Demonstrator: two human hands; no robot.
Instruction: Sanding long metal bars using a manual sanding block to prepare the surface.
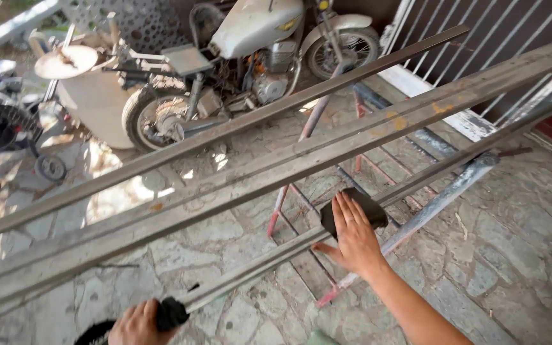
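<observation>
Three long grey metal bars lie side by side, running from lower left to upper right. My right hand (pixel 351 233) presses flat on a dark sanding pad (pixel 367 206) that lies on the nearest, thin bar (pixel 257 264). My left hand (pixel 137 324) at the bottom edge grips the near end of that same thin bar through a black cloth or glove (pixel 171 312). The wide middle bar (pixel 276 172) and the far bar (pixel 225 131) lie untouched beyond my hands.
The bars rest on a paint-spattered red metal trestle (pixel 317 115) over a stone-paved floor (pixel 512 243). A white motorcycle (pixel 250 57) stands behind, with a pale drum (pixel 94 99) to its left. A barred gate (pixel 499 32) is at the upper right.
</observation>
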